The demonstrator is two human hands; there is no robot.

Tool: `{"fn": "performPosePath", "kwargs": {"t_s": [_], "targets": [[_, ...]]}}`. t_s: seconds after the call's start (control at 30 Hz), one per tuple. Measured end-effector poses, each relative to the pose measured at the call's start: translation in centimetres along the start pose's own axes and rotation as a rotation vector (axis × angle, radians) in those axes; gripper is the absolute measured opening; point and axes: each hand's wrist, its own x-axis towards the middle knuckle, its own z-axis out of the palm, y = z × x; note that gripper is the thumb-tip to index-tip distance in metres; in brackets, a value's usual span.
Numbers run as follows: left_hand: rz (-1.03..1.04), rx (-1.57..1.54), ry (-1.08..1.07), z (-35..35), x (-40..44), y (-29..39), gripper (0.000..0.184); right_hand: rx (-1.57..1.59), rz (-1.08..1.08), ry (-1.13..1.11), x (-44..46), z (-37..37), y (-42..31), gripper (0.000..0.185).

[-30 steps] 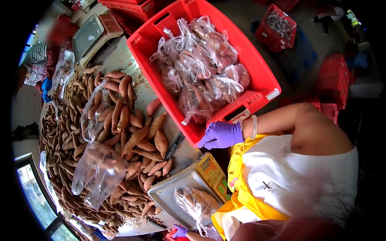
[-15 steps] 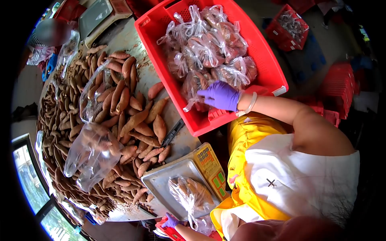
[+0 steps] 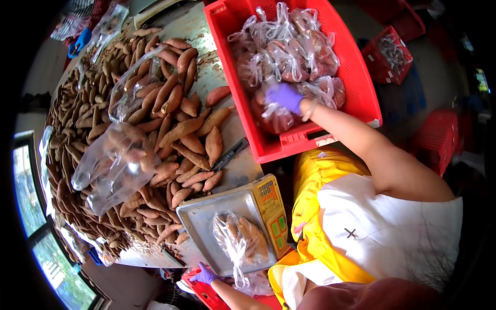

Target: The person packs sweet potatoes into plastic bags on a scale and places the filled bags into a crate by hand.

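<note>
My right hand (image 3: 285,98), in a purple glove, is inside the large red crate (image 3: 361,93), against clear plastic bags of sweet potatoes (image 3: 289,59). Its fingers are smeared by motion, so their grip does not show. Beneath it lies a bag (image 3: 276,120) near the crate's front wall. Also gloved, my left hand (image 3: 205,275) rests at the rim of a lower red crate (image 3: 209,295), fingers spread. Just above that hand, a tied bag of sweet potatoes (image 3: 240,240) sits on the metal pan of a yellow scale (image 3: 271,209).
Loose sweet potatoes (image 3: 175,124) cover much of the table (image 3: 240,178). Clear plastic bags (image 3: 116,165) lie over them. A black tool, perhaps a knife (image 3: 230,154), is beside the pile. Another red crate (image 3: 387,54) and stacked red crates (image 3: 436,139) stand beyond my right arm.
The view has shifted. My right hand has moved further into the large crate, over the bags, and is now blurred. My left hand stays by the lower crate's rim.
</note>
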Motion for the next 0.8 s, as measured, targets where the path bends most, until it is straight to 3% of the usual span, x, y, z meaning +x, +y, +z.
{"fn": "performPosePath", "kwargs": {"t_s": [0.03, 0.1, 0.17, 0.23, 0.27, 0.3, 0.33, 0.37, 0.4, 0.43, 0.47, 0.5, 0.57, 0.6, 0.67, 0.7, 0.77, 0.8], "targets": [[0.018, -0.027, 0.014, 0.5, 0.1, -0.6, 0.121, 0.411, 0.056, 0.113, -0.4, -1.0, 0.8, 0.017], [0.038, -0.101, 0.005, -1.2, -2.4, 1.7, 0.121, 0.695, -0.024, 0.145, -1.3, -4.2, 2.3, 0.014], [0.040, 0.036, 0.052, 0.2, -0.4, -0.2, 0.122, 1.040, -0.068, 0.206, -1.6, -5.4, 3.2, 0.011], [0.023, 0.045, 0.027, 0.9, 0.5, -1.3, 0.121, 1.048, -0.042, 0.131, -2.7, -6.7, 0.4, 0.011], [-0.007, -0.098, -0.050, 1.3, 1.4, -2.2, 0.120, 1.050, -0.029, 0.094, -3.4, -7.4, -1.1, 0.015], [-0.035, -0.247, -0.121, 1.6, 2.0, -3.1, 0.120, 1.366, 0.116, -0.063, -3.8, -7.7, -4.2, 0.017], [0.037, -0.208, -0.078, 0.9, 1.9, -2.8, 0.116, 1.448, 0.001, -0.354, -4.4, -7.3, -5.4, 0.019], [0.108, -0.171, -0.032, -1.0, 1.0, -1.1, 0.113, 1.480, -0.104, -0.654, -5.0, -7.0, -6.7, 0.053], [0.329, -0.115, 0.195, -2.8, 0.1, 0.8, 0.103, 1.283, -0.211, -0.384, -4.2, -4.3, -5.2, 0.051], [0.521, -0.013, 0.451, -4.8, -0.9, 2.9, 0.093, 1.191, -0.274, -0.261, -4.4, -2.3, -5.1, 0.051], [0.601, -0.384, 0.321, -8.7, -5.7, 8.9, 0.083, 1.090, -0.322, -0.133, -4.6, -0.3, -4.9, 0.050], [0.659, -0.756, 0.180, -12.5, -10.6, 14.9, 0.075, 1.211, -0.270, -0.237, -6.4, 1.2, -7.6, 0.050], [0.684, -1.012, -0.233, -15.0, -16.8, 19.4, 0.074, 1.428, -0.127, -0.487, -10.5, 3.5, -13.2, 0.050], [0.726, -0.993, -0.369, -17.1, -22.0, 22.5, 0.077, 1.528, -0.036, -0.615, -12.4, 4.3, -15.4, 0.050], [0.767, -1.169, -0.826, -16.7, -28.4, 25.3, 0.085, 1.541, 0.243, -0.884, -14.4, 5.8, -16.8, 0.054], [0.716, -1.293, -1.085, -15.9, -30.8, 26.1, 0.079, 1.470, 0.256, -0.970, -15.2, 6.7, -17.2, 0.056], [0.452, -1.404, -1.381, -13.9, -32.9, 26.0, 0.068, 1.235, 0.086, -1.057, -16.4, 8.2, -17.0, 0.061], [0.454, -1.487, -1.360, -13.6, -33.5, 25.7, 0.063, 1.153, 0.012, -1.086, -16.9, 8.8, -16.4, 0.063]]}}
